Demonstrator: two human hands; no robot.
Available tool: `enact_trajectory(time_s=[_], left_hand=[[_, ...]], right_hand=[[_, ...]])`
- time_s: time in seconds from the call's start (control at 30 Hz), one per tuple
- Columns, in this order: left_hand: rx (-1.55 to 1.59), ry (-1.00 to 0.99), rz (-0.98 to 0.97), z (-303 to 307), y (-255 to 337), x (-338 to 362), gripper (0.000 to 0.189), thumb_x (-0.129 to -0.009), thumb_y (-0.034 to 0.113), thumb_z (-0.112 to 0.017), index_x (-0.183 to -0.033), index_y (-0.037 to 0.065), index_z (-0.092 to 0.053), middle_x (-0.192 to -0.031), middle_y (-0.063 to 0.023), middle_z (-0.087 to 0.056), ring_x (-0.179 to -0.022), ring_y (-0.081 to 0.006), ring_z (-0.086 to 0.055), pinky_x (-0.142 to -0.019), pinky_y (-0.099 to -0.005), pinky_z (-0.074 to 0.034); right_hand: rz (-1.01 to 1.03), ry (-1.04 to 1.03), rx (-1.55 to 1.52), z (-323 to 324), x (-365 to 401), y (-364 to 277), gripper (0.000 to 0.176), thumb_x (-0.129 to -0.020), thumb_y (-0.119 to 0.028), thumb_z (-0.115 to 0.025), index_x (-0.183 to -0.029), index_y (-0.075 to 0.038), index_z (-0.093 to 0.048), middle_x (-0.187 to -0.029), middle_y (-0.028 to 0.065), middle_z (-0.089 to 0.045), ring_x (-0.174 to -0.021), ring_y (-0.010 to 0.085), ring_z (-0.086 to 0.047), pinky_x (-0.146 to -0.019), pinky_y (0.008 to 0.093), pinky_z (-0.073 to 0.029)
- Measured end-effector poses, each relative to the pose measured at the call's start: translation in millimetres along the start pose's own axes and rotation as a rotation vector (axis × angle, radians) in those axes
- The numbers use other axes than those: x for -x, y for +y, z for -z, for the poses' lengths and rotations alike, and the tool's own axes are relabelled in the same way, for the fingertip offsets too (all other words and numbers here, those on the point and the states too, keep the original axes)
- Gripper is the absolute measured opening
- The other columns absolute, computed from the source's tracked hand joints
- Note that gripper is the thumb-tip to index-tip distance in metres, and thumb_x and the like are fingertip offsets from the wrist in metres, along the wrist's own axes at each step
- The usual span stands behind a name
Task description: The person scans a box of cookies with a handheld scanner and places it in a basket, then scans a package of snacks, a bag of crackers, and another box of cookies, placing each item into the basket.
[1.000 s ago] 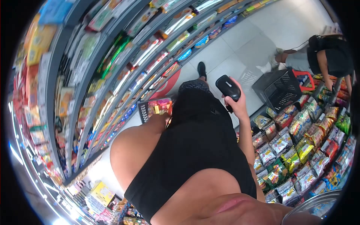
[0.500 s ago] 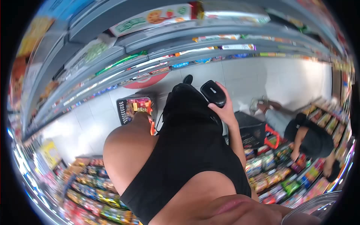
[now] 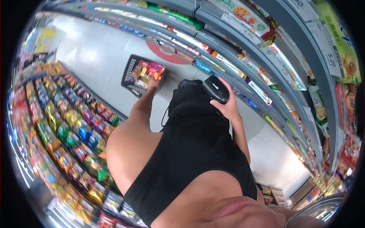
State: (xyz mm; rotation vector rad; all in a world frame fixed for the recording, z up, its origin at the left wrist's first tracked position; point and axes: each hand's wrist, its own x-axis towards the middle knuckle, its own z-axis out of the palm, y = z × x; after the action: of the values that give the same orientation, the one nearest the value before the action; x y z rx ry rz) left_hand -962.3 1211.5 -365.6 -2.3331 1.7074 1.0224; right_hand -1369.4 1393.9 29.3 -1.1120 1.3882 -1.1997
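A black shopping basket (image 3: 128, 80) with packaged snacks in it hangs low on the left of the view. My left hand (image 3: 153, 83) is closed on its orange handle (image 3: 159, 72) at the basket's right side. In my right hand (image 3: 226, 104) is a black oval case (image 3: 216, 89), held in front of my body with the thumb on its near edge and the fingers along the far side.
Shelves of boxed snacks (image 3: 243, 19) curve along the top and right. A long display of colourful bagged snacks (image 3: 76, 133) fills the lower left. Tiled floor (image 3: 99, 49) shows between them, with a red floor marking (image 3: 163, 52).
The view has turned, so the shelves now run down the right side. The basket appears higher, my left arm is more extended, and the other person has left view.
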Motion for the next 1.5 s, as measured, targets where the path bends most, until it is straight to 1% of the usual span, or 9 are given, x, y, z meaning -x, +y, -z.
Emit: enact_trajectory(time_s=[0.23, 0.27, 0.37, 0.47, 0.97, 1.13, 1.17, 1.3, 1.5], left_hand=[[-0.090, 0.060, 0.105, -24.1, 22.8, 138.1, 0.082, -0.085, 0.034, -0.074, -0.156, 0.018, -0.036, -0.154, -0.0157, -0.048, -0.146, -0.0373, -0.044, -0.116, -0.0577, -0.038], [-0.109, 0.097, 0.112, -36.0, 21.6, 144.2, 0.086, -0.084, 0.038, -0.074, -0.158, 0.018, -0.034, -0.154, -0.0140, -0.049, -0.146, -0.0369, -0.045, -0.118, -0.0603, -0.036], [-0.123, 0.119, 0.169, -54.1, 41.5, 179.2, 0.095, -0.084, 0.040, -0.075, -0.163, 0.020, -0.027, -0.164, -0.0114, -0.037, -0.154, -0.0331, -0.033, -0.117, -0.0708, -0.029], [-0.051, 0.148, 0.160, -92.5, 37.0, 193.7, 0.110, -0.083, 0.041, -0.077, -0.169, 0.023, -0.011, -0.174, -0.0104, -0.018, -0.161, -0.0358, -0.013, -0.118, -0.0742, -0.023], [-0.105, 0.135, 0.099, -138.5, 92.8, 297.4, 0.121, -0.080, 0.037, -0.082, -0.169, 0.020, -0.001, -0.174, -0.0179, -0.009, -0.161, -0.0435, -0.002, -0.120, -0.0733, -0.018], [-0.109, 0.109, 0.075, -138.7, 86.1, 298.8, 0.123, -0.082, 0.039, -0.082, -0.169, 0.015, 0.001, -0.174, -0.0204, -0.004, -0.160, -0.0465, -0.003, -0.118, -0.0761, -0.018], [-0.100, 0.097, 0.080, -136.0, 86.2, 298.2, 0.122, -0.082, 0.039, -0.082, -0.169, 0.015, 0.001, -0.175, -0.0203, -0.003, -0.160, -0.0468, -0.003, -0.119, -0.0760, -0.018], [-0.075, 0.025, 0.089, -121.4, 84.4, 290.9, 0.123, -0.083, 0.040, -0.081, -0.169, 0.016, 0.004, -0.175, -0.0211, 0.001, -0.160, -0.0477, 0.001, -0.119, -0.0762, -0.015], [-0.068, -0.057, 0.106, -95.8, 87.6, 275.4, 0.125, -0.085, 0.045, -0.081, -0.168, 0.015, 0.008, -0.175, -0.0208, 0.005, -0.160, -0.0483, 0.003, -0.119, -0.0777, -0.014]], right_hand=[[-0.031, -0.088, -0.079, 77.4, 61.8, 23.0, 0.092, -0.079, -0.023, -0.092, -0.154, -0.002, -0.045, -0.151, 0.0160, -0.053, -0.143, 0.0257, -0.049, -0.119, 0.0381, -0.036], [0.094, -0.090, 0.127, 93.9, 67.9, 30.0, 0.089, -0.080, -0.022, -0.090, -0.154, -0.002, -0.046, -0.150, 0.0159, -0.055, -0.141, 0.0251, -0.051, -0.118, 0.0376, -0.037], [-0.099, -0.094, -0.201, 115.5, 97.8, 37.7, 0.087, -0.081, -0.021, -0.089, -0.154, -0.001, -0.045, -0.145, 0.0151, -0.058, -0.134, 0.0226, -0.057, -0.115, 0.0360, -0.041], [-0.100, -0.095, -0.163, 136.8, 123.8, 56.0, 0.086, -0.081, -0.020, -0.088, -0.153, 0.000, -0.045, -0.145, 0.0149, -0.058, -0.134, 0.0223, -0.056, -0.115, 0.0361, -0.041], [-0.105, -0.116, -0.213, 172.1, 198.0, 71.4, 0.083, -0.083, -0.017, -0.086, -0.153, 0.000, -0.045, -0.144, 0.0150, -0.058, -0.127, 0.0212, -0.060, -0.106, 0.0328, -0.049], [-0.166, -0.161, -0.225, 169.9, 183.5, 51.3, 0.083, -0.084, -0.015, -0.084, -0.155, -0.004, -0.044, -0.131, 0.0134, -0.066, -0.101, 0.0149, -0.070, -0.079, 0.0256, -0.057], [-0.158, -0.169, -0.207, 167.9, 177.1, 49.9, 0.081, -0.085, -0.014, -0.084, -0.155, -0.006, -0.044, -0.118, 0.0103, -0.069, -0.080, 0.0088, -0.067, -0.066, 0.0227, -0.053], [-0.152, -0.143, -0.200, 144.0, 144.6, 41.9, 0.078, -0.086, -0.013, -0.083, -0.154, -0.007, -0.045, -0.109, 0.0066, -0.068, -0.070, 0.0067, -0.060, -0.062, 0.0231, -0.051], [-0.186, -0.252, -0.194, 82.8, 100.9, 27.8, 0.078, -0.085, -0.014, -0.084, -0.153, -0.006, -0.047, -0.118, 0.0072, -0.067, -0.072, 0.0066, -0.061, -0.064, 0.0231, -0.051]])
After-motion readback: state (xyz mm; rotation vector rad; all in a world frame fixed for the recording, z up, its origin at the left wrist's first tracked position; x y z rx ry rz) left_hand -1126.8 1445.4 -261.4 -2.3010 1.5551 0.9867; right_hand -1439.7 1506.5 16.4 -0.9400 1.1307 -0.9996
